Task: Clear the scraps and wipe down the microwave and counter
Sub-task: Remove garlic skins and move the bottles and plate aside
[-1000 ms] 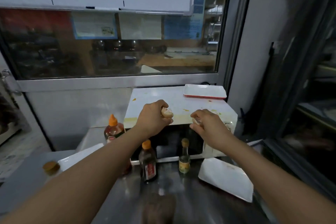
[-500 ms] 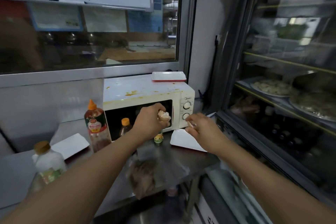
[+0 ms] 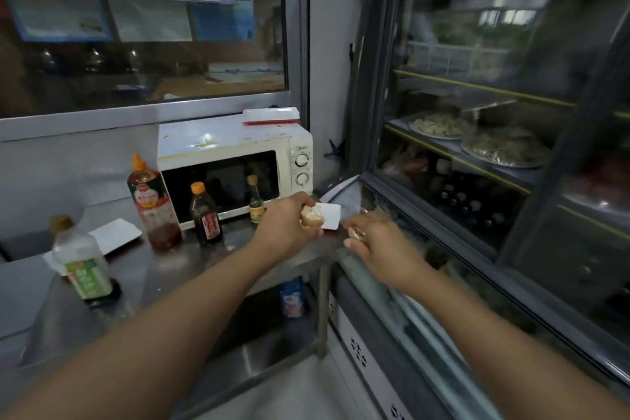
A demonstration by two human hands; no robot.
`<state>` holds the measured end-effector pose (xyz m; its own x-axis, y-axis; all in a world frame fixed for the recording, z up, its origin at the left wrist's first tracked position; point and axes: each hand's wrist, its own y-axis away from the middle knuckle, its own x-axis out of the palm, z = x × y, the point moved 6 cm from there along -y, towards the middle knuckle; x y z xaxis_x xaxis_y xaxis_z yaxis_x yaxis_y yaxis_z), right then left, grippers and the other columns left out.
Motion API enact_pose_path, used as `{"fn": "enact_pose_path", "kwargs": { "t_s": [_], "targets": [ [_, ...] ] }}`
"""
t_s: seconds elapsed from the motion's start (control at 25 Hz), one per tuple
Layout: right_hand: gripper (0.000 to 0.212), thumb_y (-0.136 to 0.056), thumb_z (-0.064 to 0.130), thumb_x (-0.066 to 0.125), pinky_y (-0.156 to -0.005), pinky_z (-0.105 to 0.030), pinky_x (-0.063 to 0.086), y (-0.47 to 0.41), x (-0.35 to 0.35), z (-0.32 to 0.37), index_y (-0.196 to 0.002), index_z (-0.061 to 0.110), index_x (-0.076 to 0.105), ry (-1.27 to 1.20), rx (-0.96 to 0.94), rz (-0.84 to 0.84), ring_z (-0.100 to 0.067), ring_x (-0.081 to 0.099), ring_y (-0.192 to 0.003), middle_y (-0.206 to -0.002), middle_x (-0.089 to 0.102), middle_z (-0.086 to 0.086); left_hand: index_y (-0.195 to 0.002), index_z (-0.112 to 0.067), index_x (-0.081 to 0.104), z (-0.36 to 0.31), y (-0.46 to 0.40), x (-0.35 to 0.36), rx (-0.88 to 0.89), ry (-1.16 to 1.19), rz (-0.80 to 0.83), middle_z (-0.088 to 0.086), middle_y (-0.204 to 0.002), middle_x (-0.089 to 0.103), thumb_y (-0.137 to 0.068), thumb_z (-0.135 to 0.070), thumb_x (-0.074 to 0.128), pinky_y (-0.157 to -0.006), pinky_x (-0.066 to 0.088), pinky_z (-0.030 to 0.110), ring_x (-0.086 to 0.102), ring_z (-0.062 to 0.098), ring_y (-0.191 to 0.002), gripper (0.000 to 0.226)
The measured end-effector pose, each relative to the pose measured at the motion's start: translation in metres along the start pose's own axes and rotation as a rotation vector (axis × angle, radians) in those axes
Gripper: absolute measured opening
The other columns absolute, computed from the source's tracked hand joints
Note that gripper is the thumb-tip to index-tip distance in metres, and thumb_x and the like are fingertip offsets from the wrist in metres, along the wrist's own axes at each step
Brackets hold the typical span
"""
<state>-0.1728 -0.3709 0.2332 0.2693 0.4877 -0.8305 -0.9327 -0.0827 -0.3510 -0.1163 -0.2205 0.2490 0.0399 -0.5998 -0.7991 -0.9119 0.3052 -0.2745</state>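
Pale food scrap point(image 3: 311, 216) pinched in left hand point(image 3: 284, 228), grip closed round it, held over right end of steel surface point(image 3: 163, 269). Right hand point(image 3: 376, 244), blurred, fingers curled on a smaller scrap point(image 3: 356, 232), just past the surface edge. White tray point(image 3: 330, 215) lies behind left hand. Microwave point(image 3: 235, 160) at back, top stained yellow, red-rimmed tray point(image 3: 271, 115) on it. Three sauce bottles point(image 3: 204, 213) stand before its door; a clear bottle point(image 3: 81, 262) nearer left. Glass display fridge point(image 3: 494, 147) to the right.

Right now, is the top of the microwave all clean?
No, the microwave top has yellowish smears and spots across it, in front of the white tray lying there.
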Motion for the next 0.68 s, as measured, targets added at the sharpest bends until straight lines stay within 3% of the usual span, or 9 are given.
{"fn": "enact_pose_path", "kwargs": {
  "t_s": [0.2,0.4,0.52,0.68],
  "targets": [
    [0.015,-0.087,0.018,0.061,-0.079,-0.027,0.038,0.07,-0.018,-0.016,-0.099,0.009,0.061,0.022,0.056,-0.005,-0.025,0.055,-0.096,-0.1,0.057,-0.007,-0.115,-0.016,0.06,-0.046,0.045,0.028,0.072,0.01,0.075,0.003,-0.103,0.065,-0.074,-0.023,0.076,-0.069,0.036,0.021,0.051,0.011,-0.083,0.045],
    [0.011,-0.09,0.021,0.057,-0.081,-0.033,0.043,0.141,-0.036,-0.025,-0.097,0.012,0.058,0.077,0.205,-0.029,-0.026,0.055,-0.095,-0.099,0.055,-0.005,-0.111,-0.017,0.062,-0.082,0.078,0.05,0.19,0.092,0.173,0.0,-0.099,0.067,-0.074,-0.021,0.077,-0.072,0.041,0.021,0.057,0.011,-0.085,0.04],
    [0.017,-0.092,0.018,0.056,-0.079,-0.025,0.037,0.185,-0.052,-0.019,-0.105,0.009,0.061,0.123,0.309,-0.086,-0.023,0.054,-0.096,-0.103,0.057,-0.009,-0.11,-0.016,0.063,-0.103,0.096,0.064,0.269,0.117,0.231,0.001,-0.096,0.069,-0.073,-0.021,0.077,-0.07,0.041,0.019,0.06,0.012,-0.083,0.039],
    [0.013,-0.091,0.022,0.056,-0.081,-0.033,0.043,0.247,-0.061,-0.003,-0.098,0.01,0.06,0.165,0.446,-0.117,-0.027,0.056,-0.095,-0.1,0.058,-0.01,-0.11,-0.015,0.062,-0.13,0.136,0.08,0.386,0.166,0.344,0.001,-0.098,0.068,-0.074,-0.021,0.077,-0.072,0.042,0.02,0.061,0.014,-0.086,0.039]
  ]
}}
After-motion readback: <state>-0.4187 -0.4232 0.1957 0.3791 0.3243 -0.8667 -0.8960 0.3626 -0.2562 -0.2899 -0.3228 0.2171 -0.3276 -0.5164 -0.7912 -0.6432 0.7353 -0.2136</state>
